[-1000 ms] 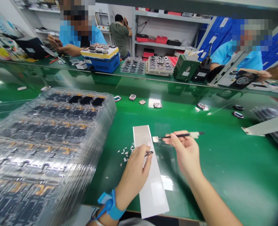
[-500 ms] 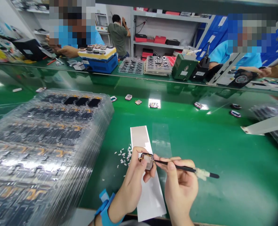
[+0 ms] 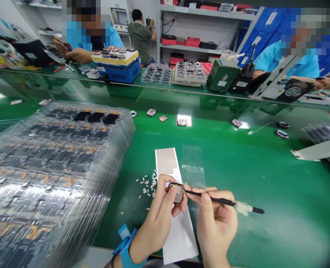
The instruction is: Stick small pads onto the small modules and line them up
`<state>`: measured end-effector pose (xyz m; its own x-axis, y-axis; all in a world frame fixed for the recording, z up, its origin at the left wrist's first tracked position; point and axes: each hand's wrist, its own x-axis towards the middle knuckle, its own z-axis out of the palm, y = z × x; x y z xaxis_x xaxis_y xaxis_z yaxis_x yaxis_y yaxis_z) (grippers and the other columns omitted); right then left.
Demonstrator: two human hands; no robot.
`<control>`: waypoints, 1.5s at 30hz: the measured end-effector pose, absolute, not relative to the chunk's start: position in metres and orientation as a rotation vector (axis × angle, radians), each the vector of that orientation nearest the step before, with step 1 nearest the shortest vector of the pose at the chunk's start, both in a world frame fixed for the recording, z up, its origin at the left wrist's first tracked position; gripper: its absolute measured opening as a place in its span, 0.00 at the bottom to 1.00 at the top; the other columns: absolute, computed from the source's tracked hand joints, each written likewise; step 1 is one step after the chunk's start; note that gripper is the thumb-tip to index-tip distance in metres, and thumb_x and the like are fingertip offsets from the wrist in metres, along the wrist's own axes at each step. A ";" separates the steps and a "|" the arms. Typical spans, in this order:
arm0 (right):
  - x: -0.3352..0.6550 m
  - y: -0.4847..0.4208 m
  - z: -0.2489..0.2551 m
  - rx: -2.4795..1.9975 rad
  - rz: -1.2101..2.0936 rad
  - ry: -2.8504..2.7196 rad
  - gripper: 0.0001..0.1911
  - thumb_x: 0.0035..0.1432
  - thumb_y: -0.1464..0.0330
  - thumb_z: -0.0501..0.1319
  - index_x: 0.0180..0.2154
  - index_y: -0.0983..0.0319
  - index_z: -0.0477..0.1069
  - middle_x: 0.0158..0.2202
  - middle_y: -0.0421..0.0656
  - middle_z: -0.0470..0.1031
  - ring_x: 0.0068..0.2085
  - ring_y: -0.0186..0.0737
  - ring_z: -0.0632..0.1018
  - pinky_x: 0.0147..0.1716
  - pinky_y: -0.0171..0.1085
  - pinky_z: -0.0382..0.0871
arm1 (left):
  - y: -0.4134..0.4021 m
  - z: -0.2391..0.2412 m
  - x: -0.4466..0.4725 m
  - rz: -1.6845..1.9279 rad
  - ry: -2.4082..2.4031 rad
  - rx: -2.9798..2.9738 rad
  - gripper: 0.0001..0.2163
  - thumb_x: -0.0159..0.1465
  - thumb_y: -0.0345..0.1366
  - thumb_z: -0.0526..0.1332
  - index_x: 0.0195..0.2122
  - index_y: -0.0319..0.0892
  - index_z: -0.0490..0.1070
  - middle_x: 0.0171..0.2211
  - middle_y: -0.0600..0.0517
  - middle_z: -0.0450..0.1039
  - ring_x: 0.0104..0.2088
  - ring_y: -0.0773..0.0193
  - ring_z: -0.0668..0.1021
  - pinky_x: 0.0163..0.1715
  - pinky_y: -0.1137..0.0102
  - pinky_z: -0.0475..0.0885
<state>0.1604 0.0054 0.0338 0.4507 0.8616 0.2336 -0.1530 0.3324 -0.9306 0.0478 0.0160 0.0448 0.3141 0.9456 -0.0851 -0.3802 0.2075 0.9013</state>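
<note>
Between its thumb and fingers, my left hand (image 3: 159, 219) holds a small smartwatch screen (image 3: 178, 196), its back turned up toward me. A blue strap circles that wrist. My right hand (image 3: 217, 223) is closed around black tweezers (image 3: 222, 201) with pale tape wrapped near the rear end. The tips of the tweezers reach the right edge of the screen; whether they pinch anything there is too small to tell. Under both hands lies a white sheet of adhesive backing (image 3: 178, 238), its far part greyish. Small white scraps (image 3: 146, 186) are scattered left of it.
Tall stacked clear trays (image 3: 103, 163) of screens fill the left side. A clear plastic strip (image 3: 193, 163) lies beyond my right hand. Several small watch parts (image 3: 182, 122) line the back of the green table (image 3: 265, 186). A white bracket (image 3: 318, 147) juts in from the right. Co-workers sit across.
The view has shifted slightly. The screen's back is tilted a little differently in my left hand, and the tweezers remain at its right edge.
</note>
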 end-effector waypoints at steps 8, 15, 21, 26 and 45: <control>0.162 0.005 0.033 -1.011 0.803 -0.848 0.04 0.65 0.72 0.61 0.38 0.56 0.68 0.34 0.41 0.76 0.38 0.43 0.85 0.28 0.36 0.81 | 0.016 0.039 0.049 1.090 0.779 0.973 0.11 0.76 0.44 0.45 0.41 0.45 0.58 0.27 0.57 0.66 0.26 0.69 0.65 0.28 0.73 0.61; 0.161 0.004 0.032 -1.053 0.774 -0.852 0.04 0.64 0.69 0.62 0.37 0.56 0.67 0.33 0.42 0.77 0.37 0.44 0.85 0.32 0.40 0.83 | 0.015 0.039 0.051 1.133 0.858 1.031 0.11 0.76 0.44 0.48 0.39 0.45 0.58 0.28 0.55 0.71 0.23 0.71 0.65 0.26 0.73 0.62; 0.166 0.003 0.034 -1.007 0.834 -0.787 0.03 0.65 0.68 0.62 0.38 0.56 0.69 0.35 0.41 0.77 0.36 0.41 0.85 0.29 0.37 0.82 | 0.020 0.031 0.053 1.139 0.897 0.985 0.14 0.72 0.49 0.54 0.35 0.46 0.56 0.20 0.62 0.61 0.18 0.73 0.60 0.19 0.76 0.55; 0.204 -0.007 0.031 -1.123 0.787 -0.764 0.09 0.59 0.69 0.68 0.38 0.57 0.68 0.36 0.41 0.80 0.38 0.44 0.86 0.38 0.41 0.84 | 0.019 0.027 0.052 0.996 0.908 1.081 0.12 0.73 0.43 0.55 0.35 0.47 0.54 0.21 0.63 0.58 0.21 0.71 0.63 0.24 0.75 0.58; 0.222 -0.049 0.000 -1.407 0.865 -1.258 0.03 0.63 0.71 0.63 0.39 0.59 0.75 0.39 0.43 0.73 0.40 0.38 0.83 0.39 0.33 0.81 | 0.010 0.044 0.025 0.312 1.117 1.699 0.08 0.73 0.41 0.50 0.38 0.46 0.62 0.32 0.55 0.76 0.31 0.63 0.77 0.29 0.71 0.63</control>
